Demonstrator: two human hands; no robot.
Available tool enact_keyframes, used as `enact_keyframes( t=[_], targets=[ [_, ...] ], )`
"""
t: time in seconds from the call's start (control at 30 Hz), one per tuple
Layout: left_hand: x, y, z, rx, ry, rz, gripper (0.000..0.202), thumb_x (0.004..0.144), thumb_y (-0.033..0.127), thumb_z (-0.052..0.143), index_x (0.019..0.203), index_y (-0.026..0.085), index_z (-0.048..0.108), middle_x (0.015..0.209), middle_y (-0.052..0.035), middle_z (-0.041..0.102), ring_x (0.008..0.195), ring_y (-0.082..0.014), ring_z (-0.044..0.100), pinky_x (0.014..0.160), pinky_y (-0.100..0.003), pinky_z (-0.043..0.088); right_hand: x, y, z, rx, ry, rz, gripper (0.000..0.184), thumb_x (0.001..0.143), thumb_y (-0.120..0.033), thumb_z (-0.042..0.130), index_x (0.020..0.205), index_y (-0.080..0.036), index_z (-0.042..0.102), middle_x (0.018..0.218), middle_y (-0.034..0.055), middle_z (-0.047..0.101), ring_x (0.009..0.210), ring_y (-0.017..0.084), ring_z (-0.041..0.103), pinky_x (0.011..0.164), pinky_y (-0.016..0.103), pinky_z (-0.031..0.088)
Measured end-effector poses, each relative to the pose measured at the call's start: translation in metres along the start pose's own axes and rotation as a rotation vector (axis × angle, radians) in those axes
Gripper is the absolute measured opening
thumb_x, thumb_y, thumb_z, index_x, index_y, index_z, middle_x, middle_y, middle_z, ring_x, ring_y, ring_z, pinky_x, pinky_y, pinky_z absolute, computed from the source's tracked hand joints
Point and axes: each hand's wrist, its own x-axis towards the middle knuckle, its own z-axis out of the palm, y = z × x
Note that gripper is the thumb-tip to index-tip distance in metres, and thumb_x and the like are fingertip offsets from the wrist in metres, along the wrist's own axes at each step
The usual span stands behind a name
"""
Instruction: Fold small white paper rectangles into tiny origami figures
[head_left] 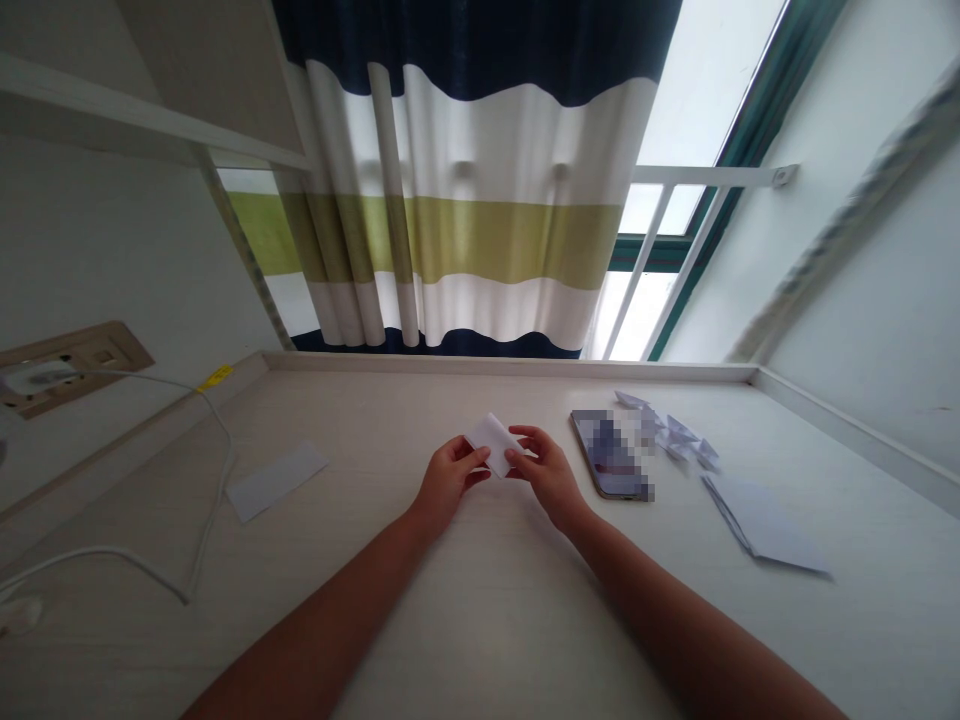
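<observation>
The left hand (448, 480) and right hand (547, 478) pinch a small folded white paper (493, 445) between fingertips and thumbs above the worktop (480, 620). To the right lie a folded paper sheet (765, 525), a smartphone (609, 455) and small paper folds (667, 430); a paper strip (276, 480) lies left.

My phone (609, 455) lies on the pale desk (360, 420) below a striped curtain (480, 240), a white cable (229, 450) trailing from the wall socket (97, 350).
</observation>
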Motion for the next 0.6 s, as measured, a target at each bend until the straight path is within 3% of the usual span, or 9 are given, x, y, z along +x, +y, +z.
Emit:
enact_keyframes(
  t=[0.17, 0.33, 0.6],
  targets=[
    [0.001, 0.001, -0.001, -0.023, 0.029, 0.047, 0.024, 0.056, 0.027, 0.070, 0.074, 0.012, 0.064, 0.074, -0.0043, 0.064, 0.071, -0.0159, 0.059, 0.069, -0.031, 0.048, 0.000, 0.005, 0.003, -0.023, -0.075, 0.051, 0.034, 0.058, -0.024, 0.068, 0.089, -0.019, 0.053, 0.071, -0.0021, 0.057, 0.066, 0.014, 0.059, 0.060, 0.030, 0.051],
    [0.002, -0.001, -0.003, 0.110, -0.001, 0.066, 0.023, 0.058, 0.027, 0.068, 0.075, 0.012, 0.066, 0.071, -0.0035, 0.064, 0.066, -0.0144, 0.058, 0.068, -0.030, 0.048, 0.001, 0.006, 0.004, -0.078, -0.092, 0.091, 0.028, 0.058, -0.025, 0.068, 0.081, -0.017, 0.055, 0.074, 0.0003, 0.062, 0.069, 0.015, 0.059, 0.058, 0.026, 0.048],
    [0.001, -0.002, -0.002, 0.215, -0.043, 0.081, 0.023, 0.060, 0.029, 0.065, 0.076, 0.012, 0.067, 0.069, -0.0034, 0.065, 0.065, -0.0140, 0.058, 0.065, -0.026, 0.047, 0.005, 0.011, -0.001, -0.074, -0.058, 0.033, 0.024, 0.058, -0.033, 0.067, 0.070, -0.015, 0.058, 0.063, -0.0001, 0.061, 0.059, 0.013, 0.054, 0.055, 0.025, 0.041]
  ],
)
